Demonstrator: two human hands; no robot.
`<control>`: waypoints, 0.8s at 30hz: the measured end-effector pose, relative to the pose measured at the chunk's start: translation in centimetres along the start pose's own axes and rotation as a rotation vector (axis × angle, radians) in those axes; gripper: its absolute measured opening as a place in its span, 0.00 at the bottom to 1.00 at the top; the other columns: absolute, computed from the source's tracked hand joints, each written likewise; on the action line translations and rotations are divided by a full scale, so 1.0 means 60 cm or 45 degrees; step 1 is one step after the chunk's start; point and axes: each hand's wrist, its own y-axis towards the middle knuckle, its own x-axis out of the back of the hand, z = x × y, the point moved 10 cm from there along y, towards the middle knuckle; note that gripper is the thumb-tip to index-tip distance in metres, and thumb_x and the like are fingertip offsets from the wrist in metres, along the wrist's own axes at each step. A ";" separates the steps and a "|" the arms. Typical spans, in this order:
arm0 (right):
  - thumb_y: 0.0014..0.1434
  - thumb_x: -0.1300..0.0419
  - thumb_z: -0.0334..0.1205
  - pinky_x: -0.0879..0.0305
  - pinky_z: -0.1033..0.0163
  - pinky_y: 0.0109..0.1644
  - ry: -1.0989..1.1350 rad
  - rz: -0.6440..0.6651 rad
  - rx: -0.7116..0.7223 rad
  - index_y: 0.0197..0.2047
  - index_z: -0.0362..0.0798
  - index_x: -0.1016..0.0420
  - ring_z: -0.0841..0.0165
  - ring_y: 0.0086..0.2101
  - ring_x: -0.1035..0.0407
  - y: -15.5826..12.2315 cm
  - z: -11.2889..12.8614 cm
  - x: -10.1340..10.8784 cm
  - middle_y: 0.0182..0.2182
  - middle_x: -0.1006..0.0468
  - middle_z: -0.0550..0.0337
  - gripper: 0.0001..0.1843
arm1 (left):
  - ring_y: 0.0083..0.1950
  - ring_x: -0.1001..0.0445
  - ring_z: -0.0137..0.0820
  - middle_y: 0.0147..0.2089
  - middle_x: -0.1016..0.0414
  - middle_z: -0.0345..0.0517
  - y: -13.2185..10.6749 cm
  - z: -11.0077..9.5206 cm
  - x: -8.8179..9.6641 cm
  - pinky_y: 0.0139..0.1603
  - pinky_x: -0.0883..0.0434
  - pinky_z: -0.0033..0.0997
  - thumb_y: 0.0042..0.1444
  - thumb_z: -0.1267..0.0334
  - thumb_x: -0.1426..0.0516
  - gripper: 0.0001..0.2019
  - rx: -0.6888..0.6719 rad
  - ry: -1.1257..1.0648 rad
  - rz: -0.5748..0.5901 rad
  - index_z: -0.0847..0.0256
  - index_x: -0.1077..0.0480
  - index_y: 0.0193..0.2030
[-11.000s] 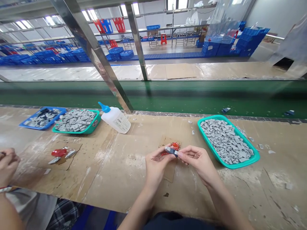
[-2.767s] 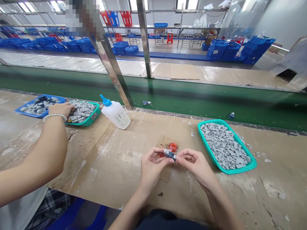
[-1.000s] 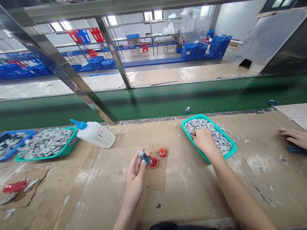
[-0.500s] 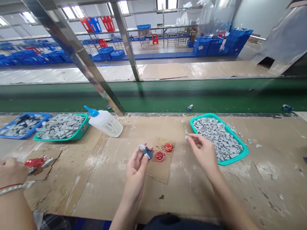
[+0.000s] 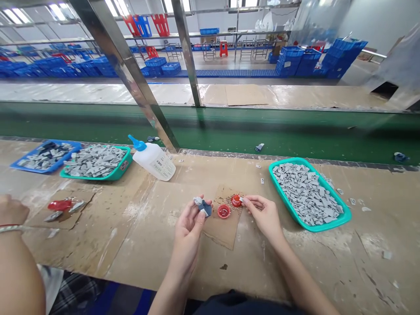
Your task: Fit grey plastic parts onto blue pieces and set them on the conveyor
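Note:
My left hand [image 5: 189, 227] holds a dark blue and grey plastic part [image 5: 203, 207] up in its fingers, just above the bench. My right hand [image 5: 263, 215] pinches a small grey piece [image 5: 241, 200] between thumb and forefinger, with the piece's tip at the rim of a red cap [image 5: 236, 200]. A second red cap [image 5: 223, 211] sits between my hands. Both caps stand on a cardboard sheet [image 5: 225, 236] scattered with fine granules. The red contents look wet, but the caps are too small to tell what they hold.
A teal tray [image 5: 297, 217] of grey pieces lies to the right. At the left are a glue bottle [image 5: 153, 162], a teal tray [image 5: 114, 174] and a blue tray [image 5: 33, 167]. A co-worker's hand [image 5: 11, 210] rests near red-stained pieces [image 5: 61, 205]. A green conveyor belt [image 5: 262, 131] runs behind the bench.
My right hand has left the teal tray and moved left to the red cap, holding a small grey piece. My left hand still holds the blue part. The co-worker's hand has shifted in view.

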 end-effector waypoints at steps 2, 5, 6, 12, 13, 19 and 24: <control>0.49 0.37 0.52 0.31 0.61 0.33 -0.001 0.012 0.002 0.34 0.43 0.23 0.61 0.31 0.26 0.000 0.000 -0.002 0.30 0.19 0.49 0.19 | 0.58 0.32 0.39 0.52 0.26 0.49 0.001 0.001 -0.003 0.62 0.40 0.39 0.53 0.61 0.41 0.23 0.004 0.004 0.009 0.56 0.36 0.57; 0.49 0.36 0.52 0.32 0.61 0.32 0.004 0.024 0.003 0.33 0.43 0.23 0.61 0.31 0.27 0.001 -0.001 -0.005 0.29 0.19 0.49 0.18 | 0.58 0.32 0.39 0.52 0.26 0.49 0.002 0.002 -0.006 0.61 0.39 0.38 0.53 0.61 0.41 0.23 0.007 0.016 0.014 0.56 0.36 0.57; 0.49 0.36 0.52 0.32 0.61 0.32 0.007 0.029 0.001 0.33 0.43 0.23 0.62 0.31 0.27 0.002 -0.001 -0.005 0.29 0.20 0.49 0.18 | 0.57 0.32 0.39 0.52 0.26 0.49 0.002 0.002 -0.007 0.61 0.39 0.39 0.53 0.61 0.41 0.23 0.006 0.020 0.016 0.57 0.36 0.57; 0.48 0.36 0.53 0.33 0.62 0.32 0.040 0.054 -0.029 0.34 0.43 0.23 0.63 0.30 0.27 0.002 -0.003 -0.007 0.29 0.20 0.49 0.19 | 0.57 0.31 0.39 0.52 0.27 0.51 0.018 -0.011 -0.007 0.60 0.39 0.42 0.55 0.62 0.42 0.21 -0.056 0.091 0.054 0.59 0.36 0.56; 0.48 0.36 0.53 0.33 0.62 0.32 0.056 0.062 -0.039 0.34 0.43 0.23 0.63 0.30 0.27 0.002 -0.003 -0.007 0.30 0.20 0.49 0.20 | 0.56 0.31 0.39 0.52 0.27 0.52 0.029 -0.016 -0.008 0.60 0.38 0.42 0.55 0.62 0.43 0.21 -0.088 0.130 0.072 0.59 0.37 0.56; 0.48 0.36 0.52 0.34 0.63 0.33 0.183 0.095 -0.079 0.38 0.43 0.24 0.65 0.31 0.28 -0.001 0.000 0.003 0.30 0.20 0.52 0.21 | 0.52 0.28 0.37 0.50 0.27 0.56 0.163 -0.054 -0.051 0.51 0.32 0.39 0.59 0.64 0.49 0.20 -0.434 0.751 0.209 0.62 0.41 0.58; 0.49 0.35 0.51 0.35 0.65 0.32 0.236 0.096 -0.102 0.37 0.43 0.23 0.68 0.29 0.30 -0.002 0.005 0.013 0.30 0.21 0.53 0.20 | 0.52 0.31 0.41 0.52 0.30 0.59 0.300 -0.068 -0.144 0.53 0.36 0.41 0.58 0.71 0.51 0.21 -0.641 1.375 0.249 0.65 0.41 0.59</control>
